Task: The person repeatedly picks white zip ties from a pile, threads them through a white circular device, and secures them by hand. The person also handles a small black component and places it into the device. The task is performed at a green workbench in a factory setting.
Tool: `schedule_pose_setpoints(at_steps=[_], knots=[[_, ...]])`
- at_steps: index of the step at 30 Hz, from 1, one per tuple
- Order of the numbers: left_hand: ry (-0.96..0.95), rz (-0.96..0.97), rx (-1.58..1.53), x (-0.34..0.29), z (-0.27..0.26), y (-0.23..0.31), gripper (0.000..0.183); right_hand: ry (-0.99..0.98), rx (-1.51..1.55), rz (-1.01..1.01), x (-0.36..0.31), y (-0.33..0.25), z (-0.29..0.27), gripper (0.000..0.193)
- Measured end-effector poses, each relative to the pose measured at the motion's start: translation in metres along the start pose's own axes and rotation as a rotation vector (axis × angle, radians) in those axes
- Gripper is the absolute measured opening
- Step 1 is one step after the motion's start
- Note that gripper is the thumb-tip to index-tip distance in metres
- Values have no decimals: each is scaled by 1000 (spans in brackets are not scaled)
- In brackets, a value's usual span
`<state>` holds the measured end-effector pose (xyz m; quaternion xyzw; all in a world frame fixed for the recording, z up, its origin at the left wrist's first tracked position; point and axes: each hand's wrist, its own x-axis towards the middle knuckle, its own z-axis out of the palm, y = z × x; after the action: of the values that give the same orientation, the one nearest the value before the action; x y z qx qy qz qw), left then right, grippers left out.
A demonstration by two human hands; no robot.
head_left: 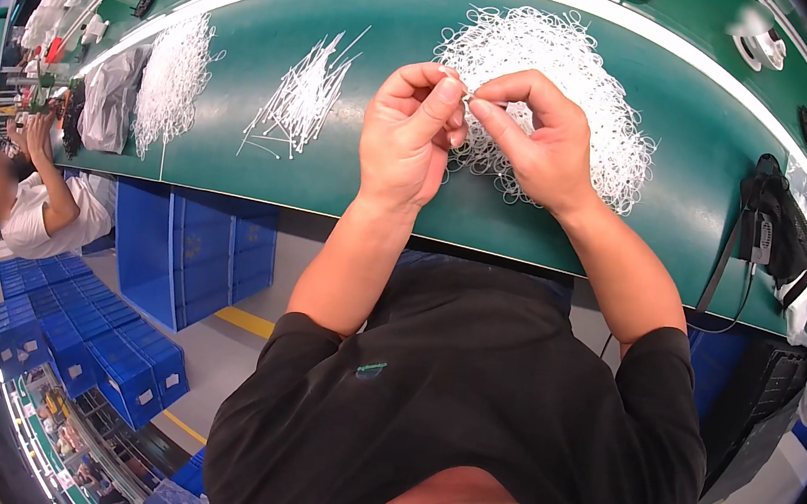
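Observation:
My left hand [406,136] and my right hand [546,154] meet above the green table, fingertips nearly touching. Both are closed in a pinch on a thin white tie [467,98], most of it hidden by the fingers. Just beyond and beneath my right hand lies a large heap of looped white ties [557,64]. To the left of my hands is a smaller loose bunch of straight white ties [304,94], with thin stems and small thicker ends. Further left, another pile of thin white ties [170,87] spreads toward the table's near edge.
A clear plastic bag [112,100] lies at the table's left. On the right rest a black mesh bag [779,233] and a cable. Blue crates [198,247] stand under and beside the green table [351,185]. A person in a white shirt [60,215] works at far left.

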<state>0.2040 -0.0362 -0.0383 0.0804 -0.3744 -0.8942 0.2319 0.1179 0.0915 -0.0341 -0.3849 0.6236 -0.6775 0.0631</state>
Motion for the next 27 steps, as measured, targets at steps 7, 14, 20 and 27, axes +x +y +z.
schedule_pose_setpoints(at_steps=[7, 14, 20, 27], knots=[[65, 129, 363, -5, 4, 2, 11, 14, -192, -151, 2, -1, -1, 10], [71, 108, 463, -12, 2, -4, 12, 113, -89, -63, 2, -4, 3, 17], [94, 175, 403, -6, -1, -4, 10, 46, -240, -151, 1, -4, 1, 11], [82, 185, 393, -5, -3, -1, 10, 10, -222, -108, 2, -6, 2, 10]])
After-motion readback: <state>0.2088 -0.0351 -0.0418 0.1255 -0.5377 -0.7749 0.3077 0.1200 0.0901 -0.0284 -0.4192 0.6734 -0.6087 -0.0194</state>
